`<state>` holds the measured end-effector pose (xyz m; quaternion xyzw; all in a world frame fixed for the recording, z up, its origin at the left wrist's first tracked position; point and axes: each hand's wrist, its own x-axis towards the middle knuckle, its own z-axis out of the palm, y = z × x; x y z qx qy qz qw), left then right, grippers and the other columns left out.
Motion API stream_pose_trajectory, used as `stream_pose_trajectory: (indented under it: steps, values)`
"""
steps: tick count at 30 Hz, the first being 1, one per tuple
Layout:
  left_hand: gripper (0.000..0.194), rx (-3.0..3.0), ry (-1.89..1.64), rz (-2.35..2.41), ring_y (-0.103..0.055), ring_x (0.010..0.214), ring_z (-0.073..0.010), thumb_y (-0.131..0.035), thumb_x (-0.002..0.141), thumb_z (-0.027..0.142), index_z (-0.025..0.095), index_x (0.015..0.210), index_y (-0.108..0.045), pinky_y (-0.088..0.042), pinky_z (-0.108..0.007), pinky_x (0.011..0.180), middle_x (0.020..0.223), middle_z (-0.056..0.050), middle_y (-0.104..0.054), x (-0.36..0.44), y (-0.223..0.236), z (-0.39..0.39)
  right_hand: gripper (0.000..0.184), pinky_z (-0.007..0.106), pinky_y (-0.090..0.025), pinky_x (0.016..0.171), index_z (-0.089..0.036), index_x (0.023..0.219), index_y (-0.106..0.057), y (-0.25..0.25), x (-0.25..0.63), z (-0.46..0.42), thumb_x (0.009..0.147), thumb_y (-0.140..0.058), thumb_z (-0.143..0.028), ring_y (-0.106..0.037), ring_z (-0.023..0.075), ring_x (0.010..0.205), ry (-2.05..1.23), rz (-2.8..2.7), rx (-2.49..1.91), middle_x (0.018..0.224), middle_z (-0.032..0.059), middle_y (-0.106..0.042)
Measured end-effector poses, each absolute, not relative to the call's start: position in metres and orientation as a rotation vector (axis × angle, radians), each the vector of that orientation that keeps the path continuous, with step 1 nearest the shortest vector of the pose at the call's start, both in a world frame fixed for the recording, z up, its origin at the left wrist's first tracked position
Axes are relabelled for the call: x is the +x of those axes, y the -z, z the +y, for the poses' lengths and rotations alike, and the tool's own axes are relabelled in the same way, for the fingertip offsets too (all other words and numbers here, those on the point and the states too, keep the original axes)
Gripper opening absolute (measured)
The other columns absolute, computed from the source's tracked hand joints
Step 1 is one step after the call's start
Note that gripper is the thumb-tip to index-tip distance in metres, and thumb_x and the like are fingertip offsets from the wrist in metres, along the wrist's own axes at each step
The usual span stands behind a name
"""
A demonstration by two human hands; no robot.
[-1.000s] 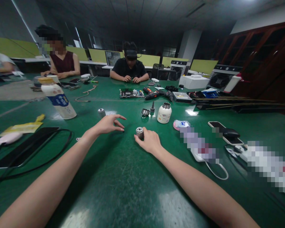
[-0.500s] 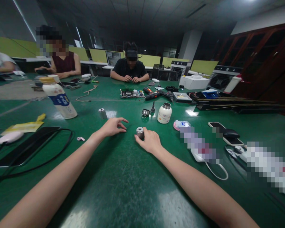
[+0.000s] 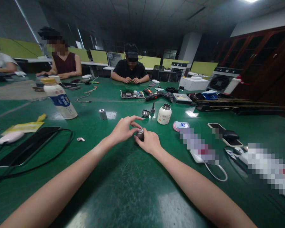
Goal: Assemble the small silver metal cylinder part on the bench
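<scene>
My right hand [image 3: 150, 141] is wrapped round a small silver metal cylinder [image 3: 140, 135], which stands upright on the green table [image 3: 123, 186]. Over that cylinder reaches my left hand [image 3: 126, 128], thumb and fingers apart. Its thumb is close to the cylinder's top; whether it touches I cannot tell. A second, similar metal cylinder [image 3: 102, 114] stands to the left. Behind my hands are a shiny metal piece with a ring [image 3: 145, 113], a dark socket bit [image 3: 152, 110] and a cream bottle [image 3: 164, 114] without its lid.
Farther back lie a circuit board [image 3: 132, 94] and power drills [image 3: 154, 95]. A drink bottle [image 3: 60, 101], a tablet [image 3: 26, 145] and an earbud [image 3: 80, 139] are on the left. At right lie a phone [image 3: 215, 127] and a mouse [image 3: 231, 133]. Other people sit across the table.
My left hand has moved right and now hovers at the top of the cylinder. My right hand still holds the cylinder in the same place.
</scene>
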<state>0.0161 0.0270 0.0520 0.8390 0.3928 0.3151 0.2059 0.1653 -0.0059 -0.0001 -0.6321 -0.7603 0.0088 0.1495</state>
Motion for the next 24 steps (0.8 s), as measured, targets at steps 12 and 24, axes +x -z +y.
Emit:
stream_pose_trajectory:
  steps: [12,24]
  values:
    - [0.042,2.185,-1.011,1.350,-0.070,0.068,-0.0217,-0.044,0.092,0.050,0.020,0.117,-0.058,-0.049,-0.030,0.069,0.066,-0.001,-0.073,0.0145,-0.0562,0.0285,0.038,0.031,-0.044,0.071,-0.018,0.101,-0.054,0.0003,0.1654,-0.0059,0.091,-0.041,-0.053,-0.068,0.0253,0.085,-0.009,-2.174,-1.808,0.093,0.0094,-0.071]
    - [0.043,2.339,-0.916,1.206,-0.069,0.096,-0.0256,-0.069,0.075,0.027,0.023,0.117,-0.057,-0.043,-0.040,0.093,0.085,-0.001,-0.076,0.0184,-0.0517,0.0240,0.038,0.031,-0.044,0.075,-0.018,0.108,-0.051,0.0009,0.1656,-0.0055,0.092,-0.042,-0.052,-0.067,0.0241,0.089,-0.057,-2.185,-1.808,0.096,0.0089,-0.070]
